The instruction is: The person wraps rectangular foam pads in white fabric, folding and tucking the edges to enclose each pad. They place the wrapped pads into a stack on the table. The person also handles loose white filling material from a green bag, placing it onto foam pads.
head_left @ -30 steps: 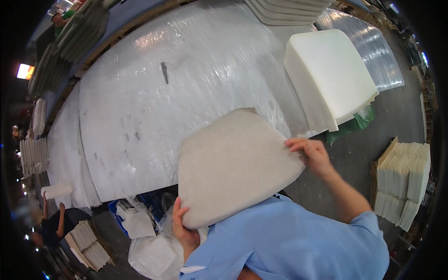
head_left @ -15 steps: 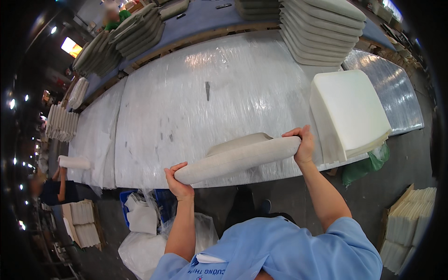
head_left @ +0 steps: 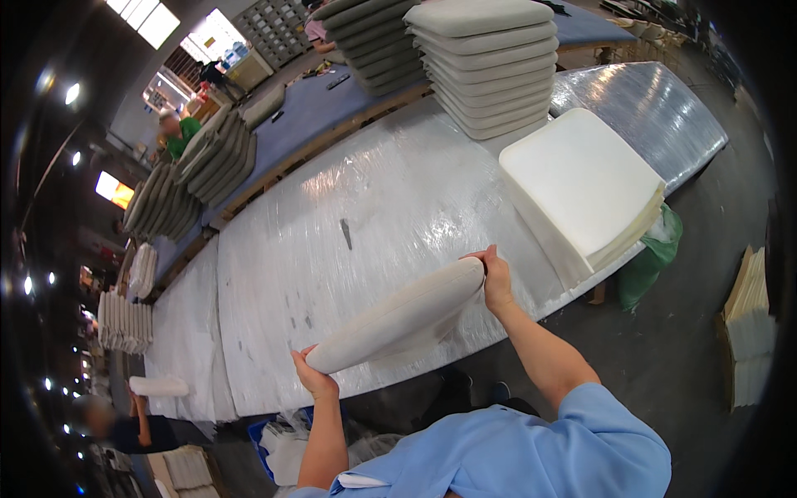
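Over the bench [head_left: 378, 187], the cushion [head_left: 398, 309] is tilted edge-up, its ends pinched by left hand [head_left: 317, 382] and right hand [head_left: 498, 284] (a turning step, seemingly; steady support is needed next)!

Room leftward, white stack [head_left: 583, 184] rightward

The pale cushion [head_left: 398, 314] looks covered in matt cloth. The counter [head_left: 278, 270] has a glossy, wrinkled, clear-plastic surface. The white pads [head_left: 581, 183] look smooth and matt, the green bag [head_left: 650, 261] like crinkled plastic.
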The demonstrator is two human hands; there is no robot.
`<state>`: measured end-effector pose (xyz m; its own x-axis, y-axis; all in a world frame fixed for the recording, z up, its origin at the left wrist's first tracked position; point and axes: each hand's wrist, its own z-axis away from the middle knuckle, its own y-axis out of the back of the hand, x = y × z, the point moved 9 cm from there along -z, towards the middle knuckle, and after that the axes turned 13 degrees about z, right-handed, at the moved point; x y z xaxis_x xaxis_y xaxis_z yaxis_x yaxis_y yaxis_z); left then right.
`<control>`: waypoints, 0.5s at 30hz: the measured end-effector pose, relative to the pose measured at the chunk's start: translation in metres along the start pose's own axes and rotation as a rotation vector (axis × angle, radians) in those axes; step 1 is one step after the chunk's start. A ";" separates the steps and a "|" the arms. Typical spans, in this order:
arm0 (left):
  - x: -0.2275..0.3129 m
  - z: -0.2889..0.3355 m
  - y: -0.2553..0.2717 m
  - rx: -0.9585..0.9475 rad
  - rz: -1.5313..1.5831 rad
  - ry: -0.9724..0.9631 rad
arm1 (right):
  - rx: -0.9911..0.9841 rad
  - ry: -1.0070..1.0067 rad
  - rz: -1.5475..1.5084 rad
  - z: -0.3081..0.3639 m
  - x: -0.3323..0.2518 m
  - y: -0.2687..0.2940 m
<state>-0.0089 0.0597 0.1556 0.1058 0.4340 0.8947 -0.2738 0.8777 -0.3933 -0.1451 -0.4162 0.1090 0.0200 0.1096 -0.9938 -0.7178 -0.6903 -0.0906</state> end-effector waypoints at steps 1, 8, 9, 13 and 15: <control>0.008 -0.004 0.008 0.017 -0.020 -0.018 | -0.019 0.107 0.002 0.007 -0.025 -0.014; 0.037 0.002 -0.055 -0.148 -0.534 -0.385 | 0.196 0.552 0.356 0.023 -0.096 -0.019; 0.033 0.004 -0.050 -0.108 -0.479 -0.335 | 0.208 0.543 0.350 0.021 -0.095 -0.019; 0.034 -0.001 -0.030 -0.047 -0.343 -0.275 | 0.212 0.458 0.254 0.011 -0.083 -0.026; 0.028 -0.003 -0.029 -0.050 -0.306 -0.246 | 0.224 0.380 0.212 0.005 -0.072 -0.022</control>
<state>0.0050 0.0468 0.1915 -0.0581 0.0946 0.9938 -0.2180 0.9703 -0.1051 -0.1346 -0.4055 0.1824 0.0796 -0.3140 -0.9461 -0.8650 -0.4935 0.0909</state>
